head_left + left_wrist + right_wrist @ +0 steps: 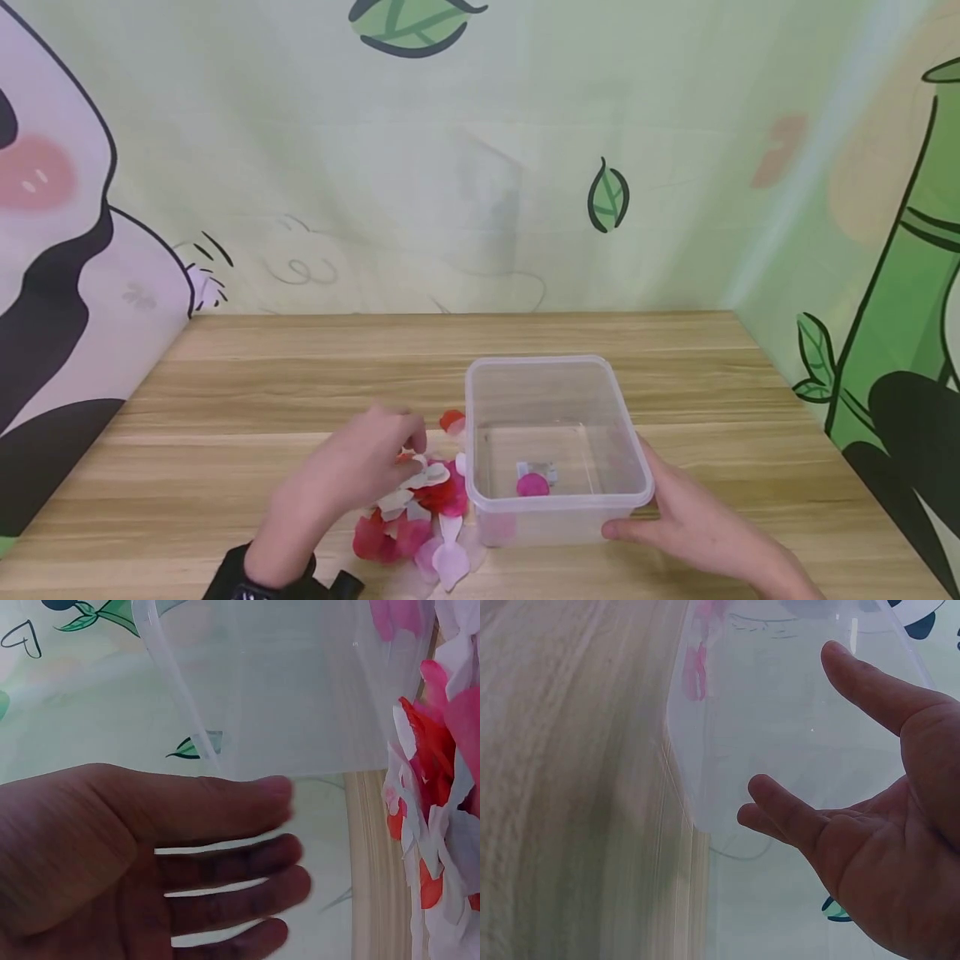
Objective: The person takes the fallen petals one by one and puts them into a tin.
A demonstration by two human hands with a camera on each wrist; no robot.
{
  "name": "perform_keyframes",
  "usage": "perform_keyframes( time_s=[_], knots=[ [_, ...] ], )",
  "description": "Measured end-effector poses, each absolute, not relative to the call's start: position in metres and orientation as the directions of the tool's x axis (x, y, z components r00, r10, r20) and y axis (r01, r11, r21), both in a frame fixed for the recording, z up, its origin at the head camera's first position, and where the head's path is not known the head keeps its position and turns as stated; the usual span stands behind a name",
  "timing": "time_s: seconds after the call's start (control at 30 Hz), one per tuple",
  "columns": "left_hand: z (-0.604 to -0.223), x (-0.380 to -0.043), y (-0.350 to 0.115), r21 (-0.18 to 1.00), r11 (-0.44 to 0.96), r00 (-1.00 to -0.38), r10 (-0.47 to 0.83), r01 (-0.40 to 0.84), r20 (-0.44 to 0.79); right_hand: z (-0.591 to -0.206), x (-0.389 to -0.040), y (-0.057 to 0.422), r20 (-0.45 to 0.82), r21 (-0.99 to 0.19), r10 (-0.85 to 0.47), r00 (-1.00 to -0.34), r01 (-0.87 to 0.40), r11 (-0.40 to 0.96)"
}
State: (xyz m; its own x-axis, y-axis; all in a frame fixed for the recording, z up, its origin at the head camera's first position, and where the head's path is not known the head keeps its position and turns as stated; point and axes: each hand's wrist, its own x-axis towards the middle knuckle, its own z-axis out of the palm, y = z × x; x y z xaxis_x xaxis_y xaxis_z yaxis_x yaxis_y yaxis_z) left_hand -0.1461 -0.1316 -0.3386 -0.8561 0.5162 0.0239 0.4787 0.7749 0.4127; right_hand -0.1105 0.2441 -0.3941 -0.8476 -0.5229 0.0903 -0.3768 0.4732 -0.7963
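A clear plastic box with no lid on it stands on the wooden table. Inside lies a bright pink petal. To its left is a loose pile of red, pink, white and lilac petals, also seen along the right edge of the left wrist view. My left hand hovers over the pile, its fingers loosely extended with nothing between them. Against the box's right side rests my right hand, thumb at the front corner, fingers spread along the wall.
A red petal lies apart, by the box's left wall. Wooden tabletop stretches behind the box up to a printed fabric backdrop. A black band circles the left wrist.
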Motion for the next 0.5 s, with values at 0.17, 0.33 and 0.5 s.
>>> perform_keyframes(
  time_s=[0.17,0.33,0.5],
  knots=[
    [-0.340,-0.143,-0.135,0.425,0.834,-0.880,0.450,0.352,-0.155,-0.394,-0.111,0.244,0.090,-0.793,-0.522,-0.848,-0.378,0.478],
    [-0.343,-0.140,-0.134,0.415,0.869,-0.883,0.394,0.268,-0.254,-0.394,-0.110,0.244,0.076,-0.796,-0.518,-0.852,-0.365,0.483],
    [-0.349,-0.140,-0.130,0.384,0.902,-0.883,0.333,0.196,-0.332,-0.394,-0.110,0.244,0.075,-0.786,-0.515,-0.854,-0.368,0.497]
  ],
)
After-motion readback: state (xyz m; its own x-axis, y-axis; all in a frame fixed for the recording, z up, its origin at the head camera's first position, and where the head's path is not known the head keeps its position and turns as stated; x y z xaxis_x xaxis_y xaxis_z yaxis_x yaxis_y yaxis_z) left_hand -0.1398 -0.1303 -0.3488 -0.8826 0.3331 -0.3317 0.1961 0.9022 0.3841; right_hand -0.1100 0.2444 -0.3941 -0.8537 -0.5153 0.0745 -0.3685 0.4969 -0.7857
